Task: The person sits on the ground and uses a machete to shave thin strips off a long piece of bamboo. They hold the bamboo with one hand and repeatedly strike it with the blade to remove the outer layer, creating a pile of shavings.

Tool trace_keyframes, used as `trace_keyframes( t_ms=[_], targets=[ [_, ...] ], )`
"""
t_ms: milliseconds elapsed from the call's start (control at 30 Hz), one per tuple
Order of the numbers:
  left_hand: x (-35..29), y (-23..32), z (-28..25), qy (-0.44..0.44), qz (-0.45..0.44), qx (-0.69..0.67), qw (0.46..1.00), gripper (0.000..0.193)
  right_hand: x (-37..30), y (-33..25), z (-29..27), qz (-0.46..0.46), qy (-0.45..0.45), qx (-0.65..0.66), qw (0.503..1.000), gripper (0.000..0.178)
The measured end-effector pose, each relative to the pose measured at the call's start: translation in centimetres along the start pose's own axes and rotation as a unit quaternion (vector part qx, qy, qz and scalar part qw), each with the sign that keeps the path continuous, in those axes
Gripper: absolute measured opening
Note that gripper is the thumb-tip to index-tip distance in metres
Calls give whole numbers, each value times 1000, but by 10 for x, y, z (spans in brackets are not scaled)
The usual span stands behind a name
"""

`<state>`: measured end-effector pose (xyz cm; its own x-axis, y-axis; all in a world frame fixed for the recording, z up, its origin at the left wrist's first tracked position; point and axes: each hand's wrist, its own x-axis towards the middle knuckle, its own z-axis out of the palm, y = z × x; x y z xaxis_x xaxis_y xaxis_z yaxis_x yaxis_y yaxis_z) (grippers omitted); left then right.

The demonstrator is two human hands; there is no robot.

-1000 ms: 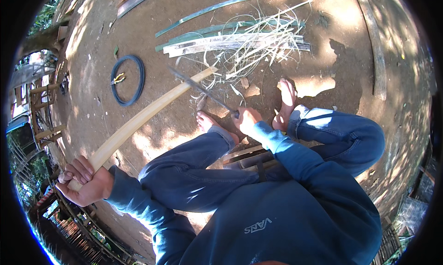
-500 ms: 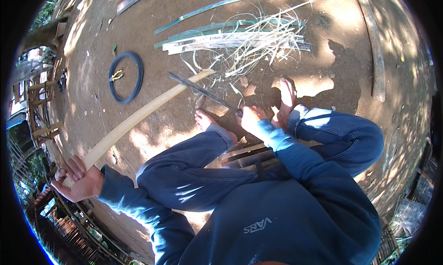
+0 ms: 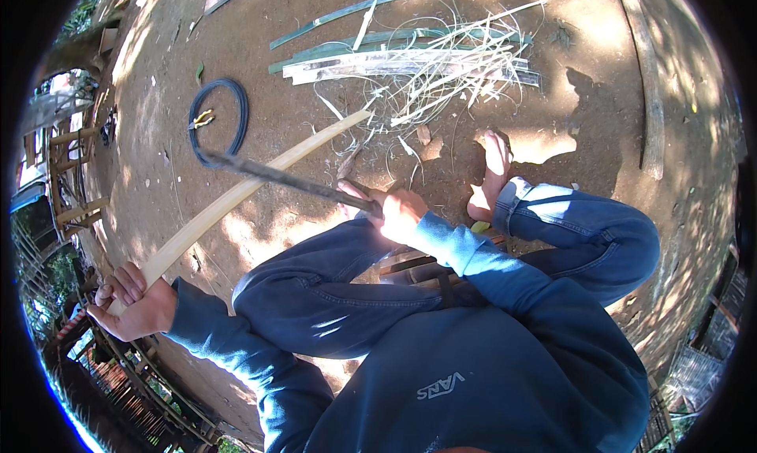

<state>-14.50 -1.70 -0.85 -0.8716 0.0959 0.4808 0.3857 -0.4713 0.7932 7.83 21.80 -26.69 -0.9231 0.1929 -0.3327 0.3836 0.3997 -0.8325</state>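
Note:
My left hand [image 3: 138, 303] is closed round the near end of a long, pale bamboo strip [image 3: 209, 220]. The strip slants up and away to the right, its far end close to a heap of thin shavings [image 3: 453, 74]. My right hand [image 3: 396, 215] grips the handle of a long dark knife [image 3: 288, 182]; its fingers wrap round the handle, which is mostly hidden. The blade points left and crosses over the strip about midway. Whether the blade's edge touches the strip I cannot tell.
Several green and whitish bamboo slats [image 3: 378, 15] lie beyond my feet, partly under the shavings. A coil of dark tubing or cable [image 3: 242, 110] with a yellow tie rests on the ground at left. A wooden pole [image 3: 651, 98] lies at right. Bare feet [image 3: 494, 165] stand on the dirt.
My right hand and the knife have moved left and nearer to me along the strip. A pale sliver now lies across the far slats. My left hand stays put.

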Motion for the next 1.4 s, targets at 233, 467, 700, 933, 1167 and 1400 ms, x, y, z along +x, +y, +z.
trace_keyframes(
  t_ms=[233, 467, 700, 933, 1167, 1400],
  targets=[
    [-8, 9, 13, 14, 5, -3, 1000, 46, 3, 16, 8, 14, 9, -18, 1000, 24],
    [-18, 2, 36, 14, 21, 18, 1000, 45, 6, -25, -8, -13, -21, -17, 1000, 36],
    [-22, 4, 36, 20, 22, 12, 999, 43, 11, -24, -7, 61, -11, 12, 998, 24],
    [-20, 2, 45, 18, 41, 46, 998, 44, 33, 61, 16, 165, 38, -20, 985, 26],
    [-24, 0, 52, 33, 39, 35, 998, 43, 26, 18, 11, 55, 24, -36, 998, 25],
    [-28, 0, 55, 35, 55, 49, 997, 42, 31, 45, 6, 164, -15, -41, 985, 30]
  ],
)
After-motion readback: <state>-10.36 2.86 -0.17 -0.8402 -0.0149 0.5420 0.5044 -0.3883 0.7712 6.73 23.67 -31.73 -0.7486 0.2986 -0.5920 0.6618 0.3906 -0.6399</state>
